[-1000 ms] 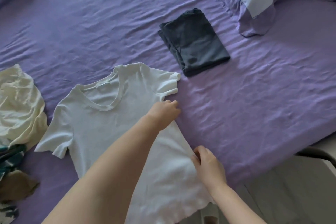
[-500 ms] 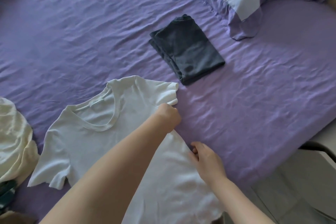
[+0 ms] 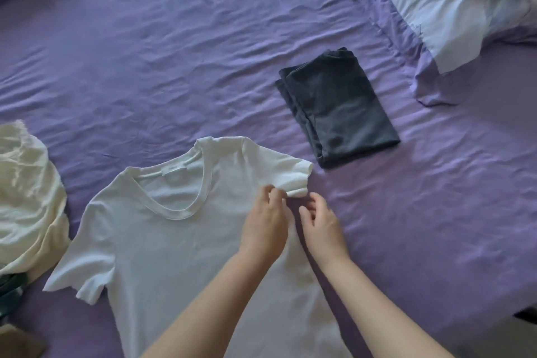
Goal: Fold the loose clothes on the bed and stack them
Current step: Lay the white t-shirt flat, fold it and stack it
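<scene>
White cotton T-shirt (image 3: 162, 244) flat on purple bedsheet (image 3: 174, 67) under both wrists: left hand (image 3: 263, 229) pinching sleeve seam, right hand (image 3: 322, 227) loosely curled, empty, just beside; best folded inward, keeping edge straight.

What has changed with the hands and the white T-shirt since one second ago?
The right hand let go of the white T-shirt at its side edge and moved up toward the sleeve, beside the left hand. The left hand's grip shifted slightly up, now pinching fabric below the sleeve. The T-shirt stays flat; the folded dark garment is unmoved.
</scene>
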A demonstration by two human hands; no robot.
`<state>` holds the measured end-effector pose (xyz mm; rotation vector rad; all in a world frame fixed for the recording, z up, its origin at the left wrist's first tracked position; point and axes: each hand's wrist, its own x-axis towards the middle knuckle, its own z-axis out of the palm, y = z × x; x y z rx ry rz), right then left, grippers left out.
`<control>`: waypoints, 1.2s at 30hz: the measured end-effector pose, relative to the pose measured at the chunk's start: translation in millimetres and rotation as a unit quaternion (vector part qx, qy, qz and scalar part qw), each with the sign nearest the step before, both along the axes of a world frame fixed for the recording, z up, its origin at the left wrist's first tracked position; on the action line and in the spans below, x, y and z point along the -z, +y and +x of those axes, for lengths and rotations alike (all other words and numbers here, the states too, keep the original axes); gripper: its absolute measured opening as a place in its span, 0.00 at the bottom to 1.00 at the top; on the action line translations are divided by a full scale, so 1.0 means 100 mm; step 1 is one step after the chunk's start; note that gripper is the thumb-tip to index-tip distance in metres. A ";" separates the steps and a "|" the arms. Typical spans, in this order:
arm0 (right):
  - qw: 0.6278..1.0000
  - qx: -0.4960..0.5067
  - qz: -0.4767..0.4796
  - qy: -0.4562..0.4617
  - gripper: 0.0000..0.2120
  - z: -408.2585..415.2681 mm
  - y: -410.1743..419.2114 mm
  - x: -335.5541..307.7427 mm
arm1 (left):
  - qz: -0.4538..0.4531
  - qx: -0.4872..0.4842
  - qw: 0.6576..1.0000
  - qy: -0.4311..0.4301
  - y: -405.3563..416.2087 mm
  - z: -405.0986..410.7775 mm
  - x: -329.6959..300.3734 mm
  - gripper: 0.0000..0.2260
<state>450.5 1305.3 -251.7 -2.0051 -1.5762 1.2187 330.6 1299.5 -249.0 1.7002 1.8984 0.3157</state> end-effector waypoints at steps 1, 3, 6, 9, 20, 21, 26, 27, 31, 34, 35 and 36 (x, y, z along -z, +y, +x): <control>1.000 -0.001 0.012 0.004 0.19 -0.07 0.11 0.00 | -0.021 -0.088 0.995 -0.052 0.01 -0.01 0.01 0.16; 1.000 -0.002 0.025 0.010 0.22 -0.18 0.28 0.02 | -0.076 -0.192 0.968 -0.142 0.07 -0.04 0.03 0.17; 0.997 0.034 0.026 0.061 0.29 -0.31 0.43 0.01 | -0.135 -0.293 0.905 -0.276 0.19 -0.08 0.00 0.17; 0.989 0.102 0.008 0.105 0.32 -0.40 0.50 -0.03 | -0.175 -0.375 0.799 -0.437 0.30 -0.06 -0.09 0.18; 0.959 -0.184 0.211 -0.041 0.22 -0.54 0.51 -0.10 | -0.245 -0.415 0.739 -0.472 0.70 -0.66 -0.15 0.23; 0.932 -0.256 0.248 -0.058 0.26 -0.57 0.48 -0.10 | -0.256 -0.413 0.734 -0.475 0.73 -0.74 -0.16 0.28; 0.863 -0.382 0.294 -0.152 0.32 -0.57 0.36 0.00 | -0.198 -0.355 0.856 -0.319 0.89 -0.85 -0.16 0.25; 0.860 -0.379 0.305 -0.155 0.31 -0.55 0.34 0.02 | -0.179 -0.326 0.885 -0.281 0.92 -0.83 -0.16 0.23; 0.862 -0.348 0.341 -0.136 0.25 -0.47 0.28 0.12 | -0.194 -0.204 0.954 -0.103 0.98 -0.76 -0.08 0.09; 0.875 -0.329 0.332 -0.124 0.26 -0.39 0.27 0.18 | -0.179 -0.195 0.964 -0.032 1.02 -0.79 -0.04 0.02; 0.871 -0.343 0.330 -0.120 0.23 -0.36 0.27 0.19 | -0.168 -0.213 0.962 -0.038 1.02 -0.81 -0.02 0.02; 0.866 -0.360 0.328 -0.116 0.21 -0.33 0.27 0.19 | -0.156 -0.229 0.960 -0.043 1.03 -0.84 -0.01 0.04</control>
